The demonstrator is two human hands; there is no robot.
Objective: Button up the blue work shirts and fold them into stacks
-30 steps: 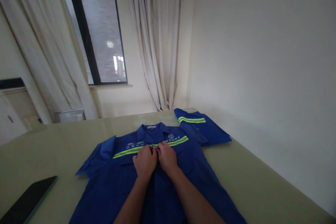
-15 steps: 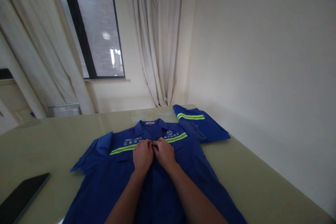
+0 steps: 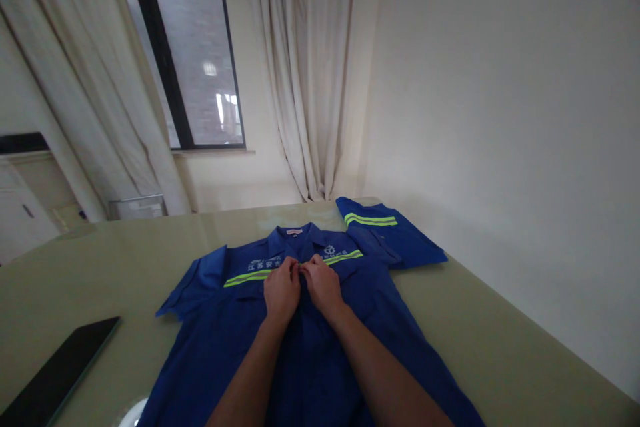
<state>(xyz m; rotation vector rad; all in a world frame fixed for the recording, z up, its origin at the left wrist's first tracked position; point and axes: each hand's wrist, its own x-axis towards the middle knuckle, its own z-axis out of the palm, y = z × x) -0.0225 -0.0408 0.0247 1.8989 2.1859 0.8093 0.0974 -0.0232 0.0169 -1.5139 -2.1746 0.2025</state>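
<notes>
A blue short-sleeved work shirt [image 3: 320, 353] lies spread on the table, its collar pointing away from me. A yellow-green reflective stripe and white lettering cross its chest. My left hand [image 3: 283, 290] pinches the front edge of the shirt at stripe height. Close beside it, my right hand [image 3: 321, 285] pinches the same front opening, and the fingertips of both hands nearly meet. Whether a button sits between the fingers is hidden.
Another folded blue garment [image 3: 415, 240] with a reflective stripe lies at the far right of the table [image 3: 135, 267]. A flat black device [image 3: 65, 367] rests at the left, near a white round object [image 3: 134, 413] partly cut off. Curtains and a window stand behind.
The view has swung slightly left, so everything sits farther right. Both hands have risen a little along the shirt's front and remain pinched together there.
</notes>
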